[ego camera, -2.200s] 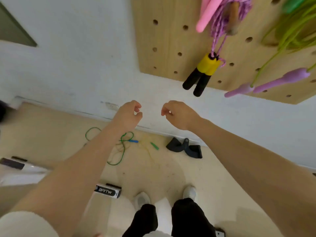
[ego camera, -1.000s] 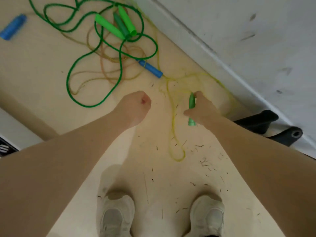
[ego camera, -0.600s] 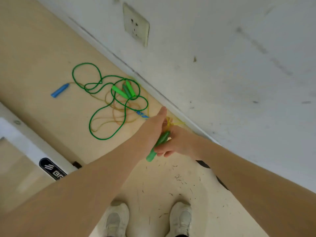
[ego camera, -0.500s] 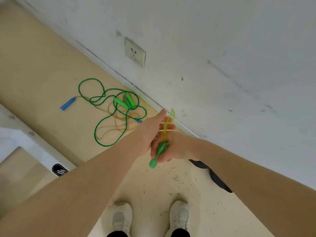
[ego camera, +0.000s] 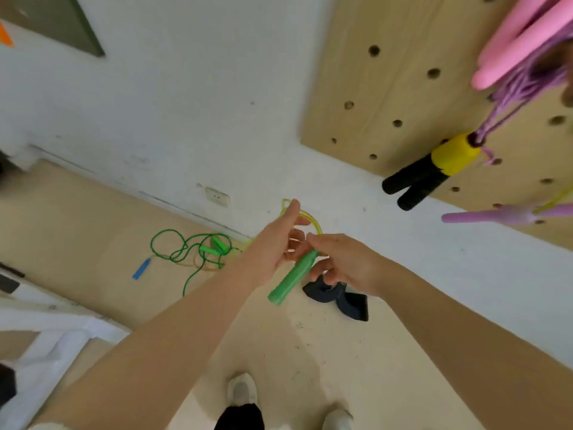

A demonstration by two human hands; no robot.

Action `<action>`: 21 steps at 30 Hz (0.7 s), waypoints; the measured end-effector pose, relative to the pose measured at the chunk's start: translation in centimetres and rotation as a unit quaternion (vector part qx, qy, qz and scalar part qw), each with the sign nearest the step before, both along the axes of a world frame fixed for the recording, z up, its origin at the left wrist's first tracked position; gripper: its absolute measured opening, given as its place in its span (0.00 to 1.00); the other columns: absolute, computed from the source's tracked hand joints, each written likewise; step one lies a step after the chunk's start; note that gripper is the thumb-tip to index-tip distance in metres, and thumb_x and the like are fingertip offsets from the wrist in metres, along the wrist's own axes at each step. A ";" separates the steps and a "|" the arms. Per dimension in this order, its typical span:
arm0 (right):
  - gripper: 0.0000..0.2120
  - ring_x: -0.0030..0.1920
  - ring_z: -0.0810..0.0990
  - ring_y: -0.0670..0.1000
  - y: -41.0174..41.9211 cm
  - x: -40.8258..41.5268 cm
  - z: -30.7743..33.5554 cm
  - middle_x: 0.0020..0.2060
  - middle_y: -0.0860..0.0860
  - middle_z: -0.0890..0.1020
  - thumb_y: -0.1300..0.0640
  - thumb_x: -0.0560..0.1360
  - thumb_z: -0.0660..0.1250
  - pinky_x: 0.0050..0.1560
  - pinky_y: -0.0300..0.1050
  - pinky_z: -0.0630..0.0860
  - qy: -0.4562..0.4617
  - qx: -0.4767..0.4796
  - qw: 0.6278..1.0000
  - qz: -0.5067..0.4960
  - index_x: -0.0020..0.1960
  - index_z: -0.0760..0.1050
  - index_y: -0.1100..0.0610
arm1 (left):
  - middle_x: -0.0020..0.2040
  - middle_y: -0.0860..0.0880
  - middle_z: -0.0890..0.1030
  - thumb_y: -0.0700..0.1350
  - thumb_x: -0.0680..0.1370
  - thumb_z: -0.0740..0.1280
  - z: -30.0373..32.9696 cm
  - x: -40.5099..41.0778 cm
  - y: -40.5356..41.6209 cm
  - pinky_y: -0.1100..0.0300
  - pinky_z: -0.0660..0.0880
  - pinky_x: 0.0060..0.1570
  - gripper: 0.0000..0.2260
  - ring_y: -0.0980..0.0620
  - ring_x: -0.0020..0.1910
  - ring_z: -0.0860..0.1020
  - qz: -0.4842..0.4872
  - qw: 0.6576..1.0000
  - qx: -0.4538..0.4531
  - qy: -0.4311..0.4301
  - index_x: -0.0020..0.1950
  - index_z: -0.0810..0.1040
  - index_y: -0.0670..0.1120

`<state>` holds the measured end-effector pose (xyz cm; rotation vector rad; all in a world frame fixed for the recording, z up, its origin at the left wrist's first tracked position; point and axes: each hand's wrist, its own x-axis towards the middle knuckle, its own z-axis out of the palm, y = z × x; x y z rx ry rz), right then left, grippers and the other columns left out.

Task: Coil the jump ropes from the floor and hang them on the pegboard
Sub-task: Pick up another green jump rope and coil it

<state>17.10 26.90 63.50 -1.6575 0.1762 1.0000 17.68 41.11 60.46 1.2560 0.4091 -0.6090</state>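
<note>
Seen from above, looking down past two bare forearms at a pale beige floor [ego camera: 77, 218] that meets a white wall. At far left on the floor lies a small blue plastic handle [ego camera: 141, 269], and just right of it a loose tangle of bright green jump rope [ego camera: 189, 252] with its two green handles lying inside the loops. A white wall socket [ego camera: 217, 197] sits low on the wall above that tangle.

In the centre the left hand [ego camera: 273, 243] reaches forward with fingers extended, and a thin translucent yellow cord [ego camera: 311, 219] loops over its fingertips. Just right of it, the right hand [ego camera: 344, 262] has its grip closed on the upper end of a green plastic jump-rope handle [ego camera: 293, 279]. The handle's long axis is tilted, its free end pointing down and to the left, its cord end up by the fingers. Both hands hold it in the air, above the floor.

Below the right hand, a dark folded object [ego camera: 341, 301] lies on the floor by the wall.

At upper right, a light wooden pegboard [ego camera: 387, 88] carries hanging ropes: pink handles [ego camera: 521, 54], a yellow-and-black pair [ego camera: 434, 172], and lilac handles [ego camera: 496, 216].
</note>
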 end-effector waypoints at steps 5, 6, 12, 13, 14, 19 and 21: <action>0.13 0.25 0.74 0.47 -2.2 -5.5 4.6 0.33 0.55 0.77 0.59 0.81 0.52 0.25 0.36 0.69 -0.048 -0.100 0.993 -0.046 0.46 0.74 0.59 | 0.43 0.45 0.80 0.58 0.76 0.63 5.4 -5.1 -4.0 0.47 0.79 0.50 0.19 0.47 0.40 0.80 -0.231 0.972 0.036 -0.038 0.56 0.74 0.43; 0.14 0.25 0.74 0.48 -2.8 -6.5 5.4 0.32 0.55 0.77 0.60 0.81 0.50 0.24 0.37 0.68 -0.063 -0.125 0.990 -0.036 0.46 0.73 0.59 | 0.44 0.44 0.81 0.57 0.77 0.63 6.4 -5.9 -4.5 0.51 0.80 0.47 0.19 0.47 0.40 0.81 -0.263 0.964 0.031 -0.027 0.58 0.74 0.43; 0.23 0.25 0.69 0.48 -6.6 -13.7 9.9 0.31 0.53 0.76 0.45 0.82 0.49 0.26 0.37 0.61 -0.136 -0.128 0.982 -0.013 0.37 0.75 0.55 | 0.46 0.44 0.79 0.50 0.77 0.66 10.9 -11.2 -6.9 0.65 0.69 0.26 0.16 0.56 0.27 0.73 -0.375 0.924 0.048 -0.051 0.63 0.68 0.50; 0.24 0.25 0.68 0.47 -7.4 -15.0 10.4 0.30 0.53 0.75 0.45 0.81 0.50 0.26 0.36 0.62 -0.157 -0.133 0.978 -0.024 0.37 0.76 0.56 | 0.46 0.46 0.79 0.49 0.76 0.68 11.1 -12.5 -7.2 0.66 0.66 0.25 0.20 0.57 0.25 0.68 -0.386 0.917 0.079 -0.058 0.65 0.66 0.51; 0.24 0.24 0.67 0.47 -8.3 -16.1 11.0 0.30 0.52 0.73 0.46 0.81 0.51 0.25 0.34 0.63 -0.179 -0.135 0.973 -0.050 0.37 0.76 0.57 | 0.45 0.48 0.78 0.48 0.75 0.69 11.1 -13.7 -7.5 0.66 0.64 0.24 0.22 0.57 0.24 0.65 -0.389 0.910 0.124 -0.064 0.66 0.66 0.54; 0.17 0.26 0.64 0.48 -13.9 -22.8 11.9 0.28 0.50 0.68 0.55 0.79 0.56 0.26 0.36 0.59 -0.189 -0.155 0.942 -0.228 0.33 0.71 0.57 | 0.31 0.50 0.70 0.49 0.80 0.59 11.4 -20.9 -6.9 0.67 0.58 0.21 0.11 0.56 0.20 0.60 -0.222 0.954 0.168 -0.115 0.46 0.76 0.43; 0.14 0.28 0.66 0.48 -15.8 -25.9 11.5 0.28 0.51 0.69 0.58 0.78 0.58 0.27 0.35 0.63 -0.189 -0.179 0.931 -0.256 0.35 0.71 0.57 | 0.25 0.52 0.62 0.47 0.81 0.55 11.9 -23.4 -6.4 0.67 0.57 0.20 0.13 0.56 0.18 0.58 -0.087 0.978 0.108 -0.156 0.41 0.73 0.43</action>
